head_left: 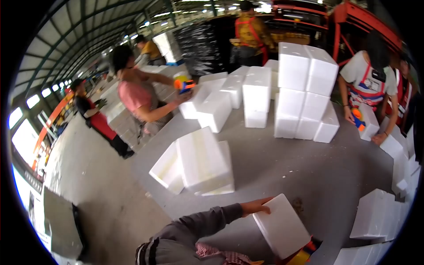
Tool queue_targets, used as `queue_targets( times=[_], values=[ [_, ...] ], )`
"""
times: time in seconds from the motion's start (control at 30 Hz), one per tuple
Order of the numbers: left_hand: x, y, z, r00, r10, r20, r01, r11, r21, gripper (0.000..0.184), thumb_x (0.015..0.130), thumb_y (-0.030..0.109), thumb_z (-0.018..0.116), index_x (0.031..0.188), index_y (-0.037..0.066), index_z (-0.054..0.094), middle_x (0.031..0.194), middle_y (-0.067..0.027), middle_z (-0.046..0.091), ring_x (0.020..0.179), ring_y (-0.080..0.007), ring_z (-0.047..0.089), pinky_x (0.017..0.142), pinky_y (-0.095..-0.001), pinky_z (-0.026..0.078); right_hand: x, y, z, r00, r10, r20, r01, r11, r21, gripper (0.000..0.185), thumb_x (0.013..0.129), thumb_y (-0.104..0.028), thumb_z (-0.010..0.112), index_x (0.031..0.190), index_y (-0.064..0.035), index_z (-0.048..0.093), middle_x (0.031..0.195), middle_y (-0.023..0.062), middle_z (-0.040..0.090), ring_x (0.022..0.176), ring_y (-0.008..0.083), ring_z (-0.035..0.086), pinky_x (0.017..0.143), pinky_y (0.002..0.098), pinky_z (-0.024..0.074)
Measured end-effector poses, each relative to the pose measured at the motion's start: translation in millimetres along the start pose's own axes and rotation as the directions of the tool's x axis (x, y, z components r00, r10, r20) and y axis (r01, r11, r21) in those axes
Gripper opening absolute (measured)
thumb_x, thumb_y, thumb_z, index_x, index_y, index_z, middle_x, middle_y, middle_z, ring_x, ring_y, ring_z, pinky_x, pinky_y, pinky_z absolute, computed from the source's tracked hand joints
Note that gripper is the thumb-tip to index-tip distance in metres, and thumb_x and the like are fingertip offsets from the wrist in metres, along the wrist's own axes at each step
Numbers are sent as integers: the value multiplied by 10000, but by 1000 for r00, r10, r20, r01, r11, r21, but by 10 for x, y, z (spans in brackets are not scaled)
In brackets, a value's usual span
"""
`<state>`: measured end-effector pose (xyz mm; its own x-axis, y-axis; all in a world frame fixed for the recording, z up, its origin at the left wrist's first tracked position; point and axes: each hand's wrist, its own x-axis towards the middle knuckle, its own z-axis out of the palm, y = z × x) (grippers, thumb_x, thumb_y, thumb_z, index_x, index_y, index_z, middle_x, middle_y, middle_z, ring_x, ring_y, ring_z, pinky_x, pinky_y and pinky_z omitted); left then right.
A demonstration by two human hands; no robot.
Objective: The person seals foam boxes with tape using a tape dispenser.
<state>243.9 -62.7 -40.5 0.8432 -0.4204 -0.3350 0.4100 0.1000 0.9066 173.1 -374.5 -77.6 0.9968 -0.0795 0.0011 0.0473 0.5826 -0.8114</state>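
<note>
My left hand (257,206) grips the upper left corner of a white foam box (282,226), its thumb on the near face. The box stands tilted at the near edge of the grey table (265,170). Below the box's lower right corner shows part of a red, black and yellow object (304,254), mostly hidden, possibly a tape dispenser. I cannot see my right hand. Beyond my left arm, several white foam boxes (203,161) lean together on the table, one with a yellowish tape strip.
Tall stacks of white foam boxes (293,95) stand at the table's far side; more boxes (374,214) line the right. A person in a pink top (137,95) and a person in a red vest (371,84) each hold an orange and blue tape dispenser.
</note>
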Motion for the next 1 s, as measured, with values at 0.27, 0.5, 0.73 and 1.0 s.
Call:
queue_targets(
  times=[0.27,0.5,0.73,1.0],
  values=[
    [-621,426,1016,923,325,-205,-314,946,85,459,855,487,506,1027,62,498,892,-45,520,821,-146,492,736,-269,412,-569,-578,195,834,-349,427,458,6,-889,564,761,-233,626,1243,-27,417,1186,183,469,1099,336,460,918,488,358],
    [-951,314,1180,995,26,100,27,871,-491,116,836,163,533,920,88,561,847,22,527,789,-78,488,734,-221,418,-1107,-1105,898,824,-170,540,543,-33,-839,589,639,-119,696,1190,-100,490,1015,208,500,879,357,528,763,441,439],
    [-628,200,105,782,519,-345,-573,816,-72,73,844,109,529,840,43,560,749,2,530,698,-94,493,651,-238,410,-970,-1358,1468,841,16,541,541,-61,-839,639,583,-30,676,1185,-152,502,1059,175,438,877,363,513,719,403,460],
    [364,-868,-524,912,243,-330,61,716,696,286,786,201,577,1000,13,556,890,-144,603,755,-258,580,685,-362,455,-580,-1156,1652,841,236,486,525,-144,-839,505,702,-116,662,1181,-120,499,953,192,447,769,371,532,670,404,471]
  ],
)
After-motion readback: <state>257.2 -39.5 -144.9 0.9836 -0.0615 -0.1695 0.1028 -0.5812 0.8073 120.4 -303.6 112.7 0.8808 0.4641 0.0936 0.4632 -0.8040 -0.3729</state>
